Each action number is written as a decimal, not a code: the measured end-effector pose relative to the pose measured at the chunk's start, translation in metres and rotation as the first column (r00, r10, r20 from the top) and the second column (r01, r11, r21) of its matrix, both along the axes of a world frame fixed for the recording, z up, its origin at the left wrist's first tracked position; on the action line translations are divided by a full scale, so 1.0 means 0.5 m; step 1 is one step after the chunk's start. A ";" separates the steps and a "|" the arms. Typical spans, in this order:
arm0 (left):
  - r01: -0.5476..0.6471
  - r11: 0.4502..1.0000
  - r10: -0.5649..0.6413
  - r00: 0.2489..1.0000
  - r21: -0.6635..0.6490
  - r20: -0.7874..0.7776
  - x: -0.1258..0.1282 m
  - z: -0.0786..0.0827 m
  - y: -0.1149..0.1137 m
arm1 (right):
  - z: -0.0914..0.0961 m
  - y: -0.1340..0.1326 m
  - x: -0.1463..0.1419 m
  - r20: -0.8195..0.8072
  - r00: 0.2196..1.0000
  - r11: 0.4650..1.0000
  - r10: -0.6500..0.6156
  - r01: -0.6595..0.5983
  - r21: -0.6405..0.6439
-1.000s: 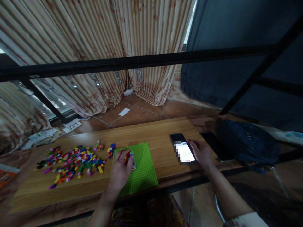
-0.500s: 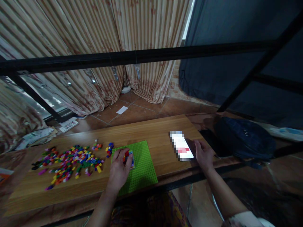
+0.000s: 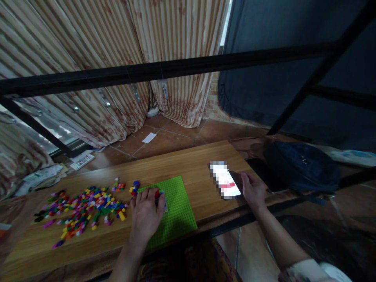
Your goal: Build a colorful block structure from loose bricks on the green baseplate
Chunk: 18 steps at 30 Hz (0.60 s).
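My left hand (image 3: pixel 145 214) rests on a green baseplate (image 3: pixel 179 209), its fingers curled round a small stack of coloured bricks (image 3: pixel 159 196) standing on the plate. My right hand (image 3: pixel 252 191) lies on the wooden table (image 3: pixel 194 166) beside a lit phone (image 3: pixel 225 181), fingers bent and touching the phone's right edge. A spread of several loose coloured bricks (image 3: pixel 82 205) lies to the left of the baseplate.
A dark bag (image 3: pixel 299 166) and a second dark phone (image 3: pixel 260 168) sit at the table's right end. A black metal bar (image 3: pixel 176 68) crosses the view above the table. Striped curtains (image 3: pixel 117 51) hang behind, papers (image 3: pixel 44 176) lie on the tiled floor.
The phone's screen changed to a brighter page. My right hand drew back slightly to the phone's right edge. My left hand closed further over the brick stack.
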<state>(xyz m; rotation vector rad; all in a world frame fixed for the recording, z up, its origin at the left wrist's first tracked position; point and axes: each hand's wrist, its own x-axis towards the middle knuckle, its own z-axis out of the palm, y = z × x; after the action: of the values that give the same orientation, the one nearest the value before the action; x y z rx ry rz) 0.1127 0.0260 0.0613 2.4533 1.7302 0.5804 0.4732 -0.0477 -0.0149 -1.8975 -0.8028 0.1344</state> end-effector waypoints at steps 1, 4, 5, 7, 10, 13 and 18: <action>-0.001 1.000 0.001 0.999 0.006 -0.047 0.007 0.011 0.002 | 0.000 0.000 0.000 0.001 1.000 1.000 0.000 0.000 -0.002; 0.052 0.998 -0.049 0.996 0.034 -0.069 0.033 0.033 0.019 | -0.001 0.001 0.002 -0.005 1.000 1.000 -0.022 0.022 -0.010; 0.067 0.997 -0.064 0.996 0.049 -0.057 0.041 0.034 0.027 | -0.002 0.001 0.002 -0.006 1.000 0.999 -0.029 0.029 -0.015; 0.093 0.993 -0.090 0.995 0.074 -0.036 0.056 0.029 0.044 | -0.001 0.000 0.001 -0.001 0.999 0.999 -0.038 0.038 -0.026; 0.147 0.986 -0.145 0.989 0.073 -0.034 0.068 0.013 0.060 | 0.003 0.000 -0.003 0.009 0.999 0.999 -0.037 0.037 -0.020; 0.181 0.983 -0.178 0.983 0.045 -0.053 0.070 0.005 0.062 | 0.006 -0.001 -0.006 0.011 1.000 0.999 -0.027 0.027 -0.018; 0.148 0.988 -0.151 0.982 -0.032 -0.113 0.073 0.009 0.056 | 0.001 -0.002 -0.005 0.001 0.999 0.999 -0.036 0.036 -0.040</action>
<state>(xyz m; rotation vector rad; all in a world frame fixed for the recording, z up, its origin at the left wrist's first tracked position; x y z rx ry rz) 0.1491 0.0538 0.0659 2.6186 1.5611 0.4079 0.4708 -0.0487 -0.0144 -1.9482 -0.7709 0.1292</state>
